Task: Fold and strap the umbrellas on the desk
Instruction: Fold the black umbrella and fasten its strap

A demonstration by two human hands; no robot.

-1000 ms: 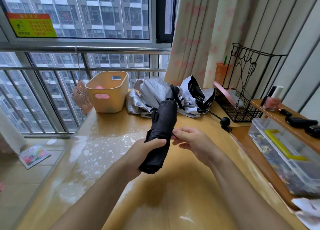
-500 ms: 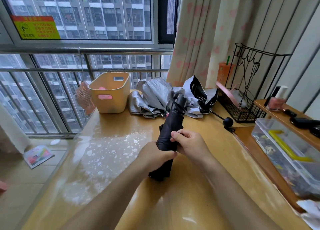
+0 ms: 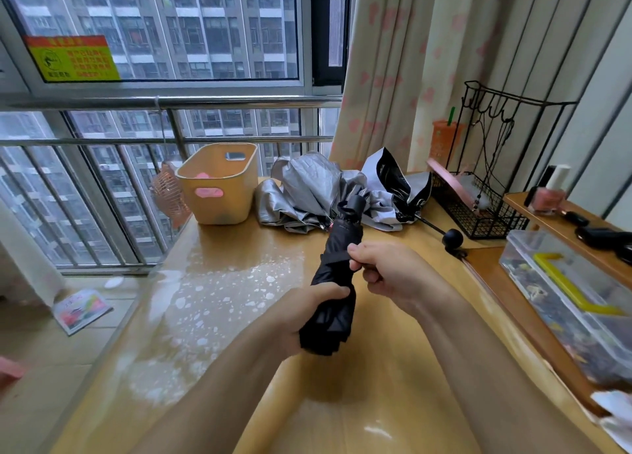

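Black fabric bunches round the collapsed black umbrella (image 3: 337, 272), which is held in the air over the middle of the desk (image 3: 219, 293), tilted so that its stubby cylindrical end points toward the far edge and its loose folds hang near the person. The left hand (image 3: 309, 311) wraps round the lower part, fingers curled over the cloth and thumb across the front. The right hand (image 3: 388, 272) meets the umbrella at its midsection, thumb and bent fingers pinching something there; whether that is a strap or a fold of canopy cannot be told. Along the far edge lies a silver umbrella (image 3: 307, 186), unfolded and crumpled, with its black underside showing and its thin shaft ending in a round black knob toward the right edge. A yellow basket (image 3: 219, 188) stands just left of it, near the far left corner, with a small pink fan (image 3: 169, 197) beside it. At the far right corner sits a black wire rack (image 3: 478, 216), and a clear plastic box (image 3: 564, 299) lies along the right edge.
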